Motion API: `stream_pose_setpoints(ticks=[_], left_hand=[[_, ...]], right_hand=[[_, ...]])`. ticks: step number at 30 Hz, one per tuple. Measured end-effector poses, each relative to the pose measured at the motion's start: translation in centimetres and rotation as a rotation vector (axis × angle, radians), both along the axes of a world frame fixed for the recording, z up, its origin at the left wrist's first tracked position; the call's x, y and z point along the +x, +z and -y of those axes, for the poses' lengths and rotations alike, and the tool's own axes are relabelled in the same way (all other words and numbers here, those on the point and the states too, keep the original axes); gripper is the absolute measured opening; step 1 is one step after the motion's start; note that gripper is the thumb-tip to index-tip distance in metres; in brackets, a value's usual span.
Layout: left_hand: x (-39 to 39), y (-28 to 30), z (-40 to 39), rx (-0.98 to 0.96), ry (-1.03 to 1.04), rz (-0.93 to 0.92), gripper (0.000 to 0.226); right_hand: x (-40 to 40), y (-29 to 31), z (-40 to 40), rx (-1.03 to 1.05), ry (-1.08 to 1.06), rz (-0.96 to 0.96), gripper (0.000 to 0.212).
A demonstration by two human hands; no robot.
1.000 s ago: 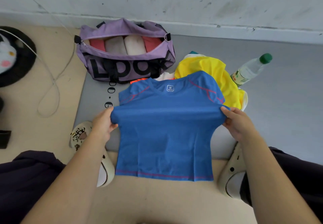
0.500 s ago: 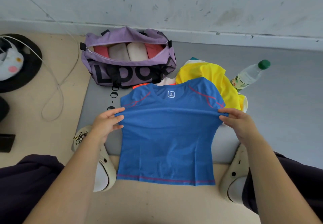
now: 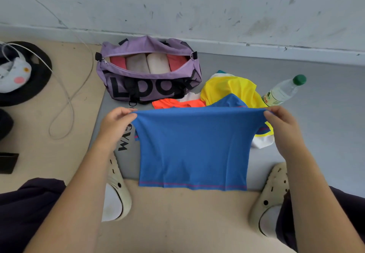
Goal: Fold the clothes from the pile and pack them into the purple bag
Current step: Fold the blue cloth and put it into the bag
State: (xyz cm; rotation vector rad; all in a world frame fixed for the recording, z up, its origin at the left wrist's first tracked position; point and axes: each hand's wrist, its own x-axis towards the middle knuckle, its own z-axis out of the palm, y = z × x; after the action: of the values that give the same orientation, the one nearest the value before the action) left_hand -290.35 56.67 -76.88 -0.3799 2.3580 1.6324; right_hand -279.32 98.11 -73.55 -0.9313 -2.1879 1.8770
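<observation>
Scuffed grey wall meets a floor split between a grey mat and tan boards, where a person crouches in pale clogs. Both hands hold a blue shirt up by its top fold, above the mat: the left hand pinches one corner between thumb and curled fingers, the right hand pinches the other the same way. The shirt's hem hangs just over the seam where mat meets boards. Behind it lies the pile of yellow, orange and white clothes, touching the purple bag, which stands unzipped against the wall with four rolled garments side by side inside. A green-capped bottle lies on the mat beside the pile. A white cable loops across the boards at left, near a black round object.
</observation>
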Motion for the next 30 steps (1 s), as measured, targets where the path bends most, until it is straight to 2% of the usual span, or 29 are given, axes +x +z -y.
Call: stream_pose_setpoints(ticks=[2, 3, 4, 7, 10, 15, 18, 21, 25, 28, 30], left_hand=[[-0.4, 1.7, -0.5, 0.281, 0.054, 0.033, 0.018], [-0.5, 2.3, -0.5, 0.329, 0.069, 0.037, 0.020], [-0.5, 2.7, -0.5, 0.321, 0.074, 0.035, 0.020], [-0.2, 3.3, 0.0, 0.234, 0.079, 0.013, 0.016], [-0.4, 3.6, 0.7, 0.241, 0.120, 0.029, 0.008], [-2.1, 4.1, 0.0, 0.029, 0.204, -0.082, 0.006], [-3.7, 5.8, -1.2, 0.051, 0.232, -0.206, 0.004], [-4.9, 8.6, -2.9, 0.172, 0.299, -0.303, 0.006], [-3.6, 9.7, -5.3, 0.358, 0.408, -0.341, 0.021], [-0.6, 6.1, -5.9, 0.309, 0.569, -0.254, 0.029], [1.8, 2.1, -5.6, 0.229, 0.633, -0.132, 0.033]], right_hand=[[-0.2, 1.1, -0.1, -0.214, -0.005, -0.105, 0.025], [-0.3, 1.4, -0.2, -0.271, -0.015, -0.118, 0.025], [-0.3, 1.7, -0.2, -0.263, -0.024, -0.096, 0.026], [0.0, 2.0, -0.6, -0.044, 0.007, 0.080, 0.027], [0.1, 2.3, -0.9, -0.029, 0.027, 0.147, 0.023], [-1.8, 2.7, -0.5, 0.132, -0.019, 0.115, 0.009], [-3.7, 4.4, -0.2, 0.203, -0.139, -0.043, 0.012], [-5.2, 7.4, 0.7, 0.143, -0.278, -0.238, 0.004], [-4.9, 8.7, 2.5, -0.034, -0.345, -0.379, 0.013], [-2.9, 6.2, 3.5, -0.096, -0.467, -0.361, 0.028], [-1.0, 2.8, 3.8, -0.047, -0.534, -0.231, 0.027]])
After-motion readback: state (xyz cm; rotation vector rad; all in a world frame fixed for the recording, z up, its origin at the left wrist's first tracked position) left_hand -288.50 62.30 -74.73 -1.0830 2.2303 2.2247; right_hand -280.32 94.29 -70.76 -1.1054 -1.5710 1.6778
